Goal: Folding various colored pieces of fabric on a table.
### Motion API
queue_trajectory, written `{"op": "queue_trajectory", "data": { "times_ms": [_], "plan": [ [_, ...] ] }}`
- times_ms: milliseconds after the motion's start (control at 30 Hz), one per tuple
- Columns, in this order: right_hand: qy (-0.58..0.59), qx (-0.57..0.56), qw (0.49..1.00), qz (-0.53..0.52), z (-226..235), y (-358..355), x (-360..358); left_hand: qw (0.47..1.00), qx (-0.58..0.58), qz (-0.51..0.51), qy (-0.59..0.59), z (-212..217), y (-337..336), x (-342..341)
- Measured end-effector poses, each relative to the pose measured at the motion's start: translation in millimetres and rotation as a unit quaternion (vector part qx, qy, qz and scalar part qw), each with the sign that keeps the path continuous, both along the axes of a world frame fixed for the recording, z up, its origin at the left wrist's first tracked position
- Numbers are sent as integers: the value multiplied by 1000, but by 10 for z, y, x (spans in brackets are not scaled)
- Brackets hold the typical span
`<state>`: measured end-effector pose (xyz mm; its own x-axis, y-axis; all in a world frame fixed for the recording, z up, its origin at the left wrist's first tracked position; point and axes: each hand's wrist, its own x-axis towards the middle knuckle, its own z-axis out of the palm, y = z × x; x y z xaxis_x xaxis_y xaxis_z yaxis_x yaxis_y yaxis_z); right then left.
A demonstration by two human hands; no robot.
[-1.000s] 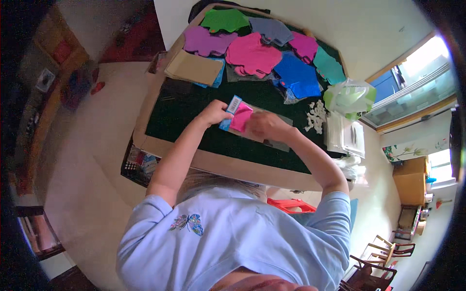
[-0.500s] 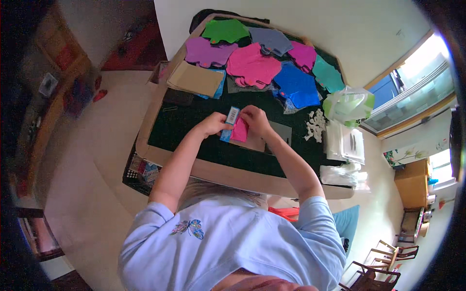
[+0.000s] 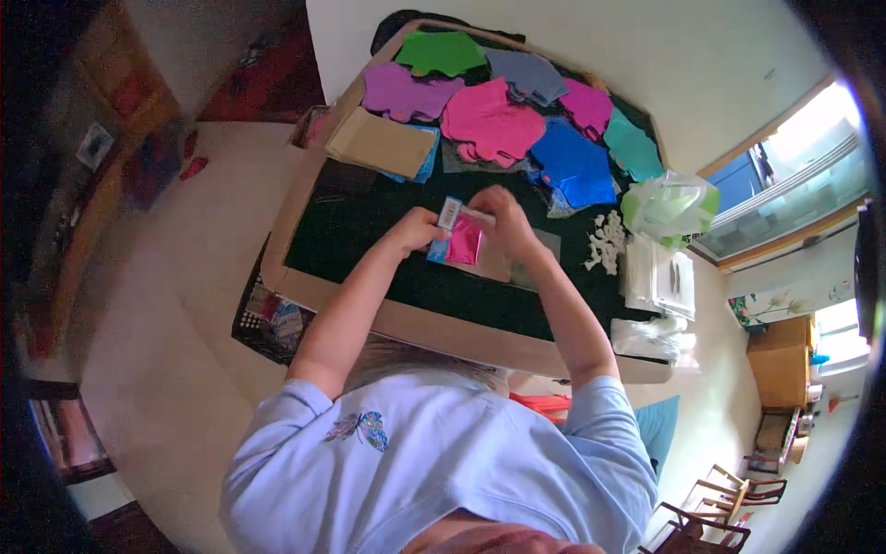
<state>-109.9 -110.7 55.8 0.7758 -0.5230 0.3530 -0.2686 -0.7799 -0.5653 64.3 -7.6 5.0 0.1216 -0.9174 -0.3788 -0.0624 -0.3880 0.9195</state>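
Both hands meet above the middle of a dark green table [image 3: 369, 231], with the forearms coming up from the lower edge and converging. The left hand [image 3: 417, 228] is closed on the left edge of a small pink packet [image 3: 464, 242], which carries a blue-and-white strip along its left side. The right hand [image 3: 503, 222] grips the packet's upper right part, fingers curled over the top; the exact finger placement is too small to resolve. The packet is held between the two hands, just above a pale flat sheet [image 3: 517, 263] lying on the table beneath them; whether it touches that sheet cannot be determined. Its long axis runs roughly away from the person, tilted slightly to the right at the far end. The packet lies to the right of the left-hand grip and to the lower left of the right-hand grip, so neither hand is clearly nearer; both are in contact. At the far side of the table lie spread stacks of coloured shaped pieces: green [image 3: 441, 52], purple [image 3: 401, 90], pink [image 3: 487, 122], blue [image 3: 574, 166] and teal [image 3: 632, 146]. A tan cardboard piece [image 3: 378, 143] lies at the far left. To the right sit a pile of small white pieces [image 3: 604, 242], a green-and-white plastic bag [image 3: 672, 205] and white boxes [image 3: 663, 277].
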Motion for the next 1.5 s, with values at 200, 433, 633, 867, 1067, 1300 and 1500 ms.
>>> {"op": "queue_trajectory", "data": {
  "times_ms": [200,433,633,867,1067,1300,1500],
  "plan": [
    [30,47,970,236,-211,277,-138,998,11,-41,-36,21,-135,-11],
    [74,345,928,122,2,75,-385,977,-69,-24,-202,27,-8,-89],
    [179,-125,950,224,72,18,-471,924,-108,-22,-367,157,-58,-268],
    [192,-229,920,253,109,30,-438,937,-103,-38,-333,116,-80,-180],
    [206,-236,907,282,128,31,-409,959,-66,-47,-270,51,-91,-107],
    [349,-153,886,266,186,68,-330,964,-53,-50,-255,-9,-104,-96],
    [332,-112,906,238,85,12,-300,965,-72,-43,-250,17,-60,-120]
  ]
}}
